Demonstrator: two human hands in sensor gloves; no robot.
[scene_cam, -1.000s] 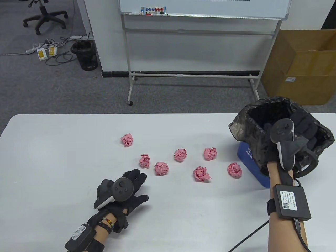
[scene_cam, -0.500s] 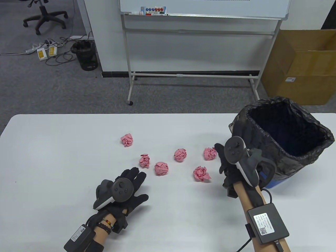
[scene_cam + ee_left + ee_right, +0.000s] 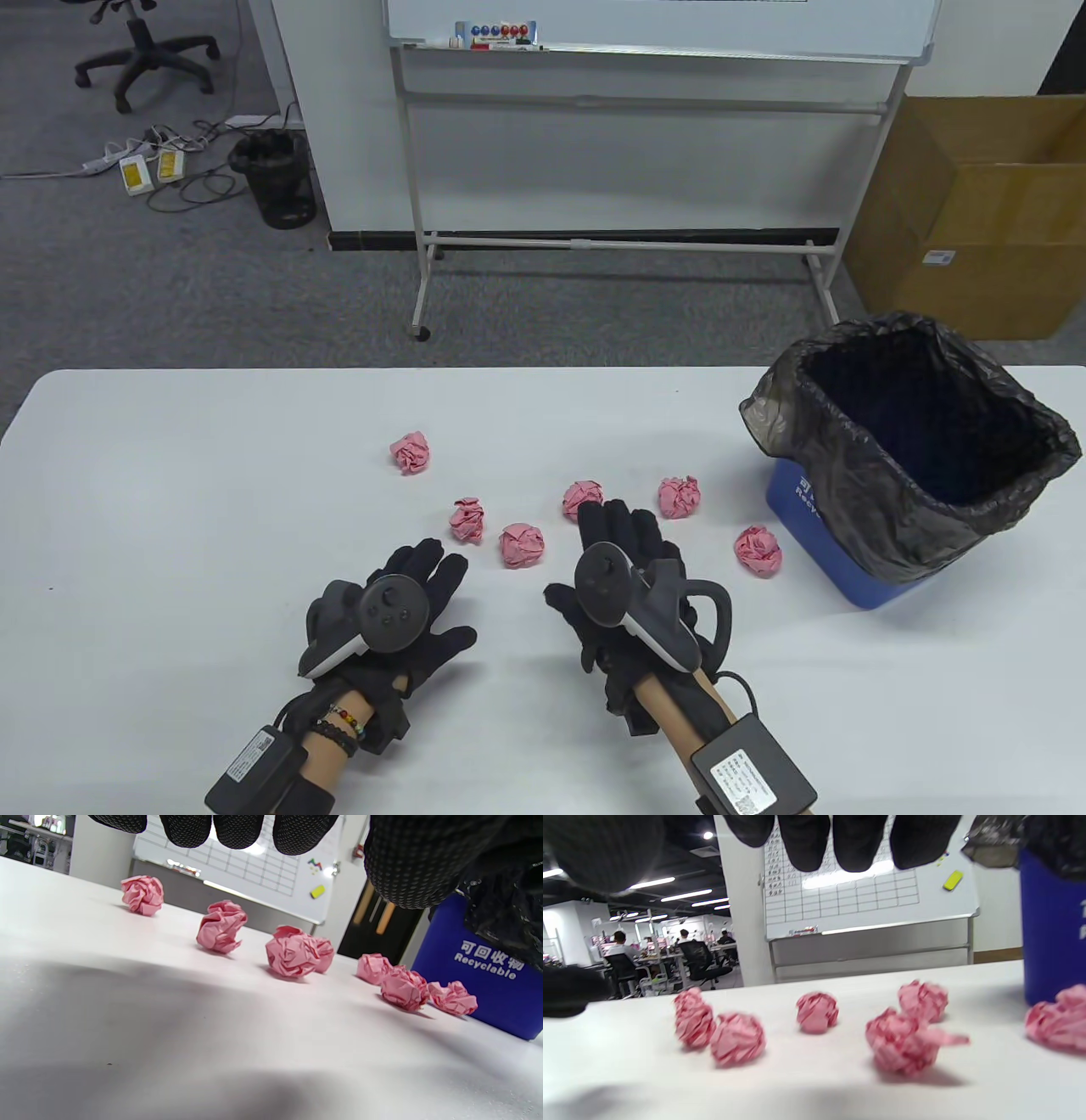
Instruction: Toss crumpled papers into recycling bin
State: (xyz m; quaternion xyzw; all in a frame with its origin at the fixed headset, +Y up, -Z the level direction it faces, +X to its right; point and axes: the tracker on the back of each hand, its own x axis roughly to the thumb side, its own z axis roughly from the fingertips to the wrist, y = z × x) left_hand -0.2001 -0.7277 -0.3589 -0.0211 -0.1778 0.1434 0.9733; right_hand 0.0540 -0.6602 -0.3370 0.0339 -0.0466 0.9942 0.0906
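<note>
Nearest the viewer, the left hand (image 3: 399, 611) lies flat on the white surface (image 3: 170, 509), fingers relaxed and holding nothing. Beside it the right hand (image 3: 624, 577) hovers with straight, empty fingers above one crumpled pink paper (image 3: 903, 1041), apart from it. The other pink papers (image 3: 522, 544) lie scattered just beyond, none in the bin. Farther right on the surface stands the blue recycling bin (image 3: 814, 543), black-bag-lined, printed "可回收物 Recyclable" (image 3: 488, 963). Behind, on the floor, a whiteboard (image 3: 653, 25).
</note>
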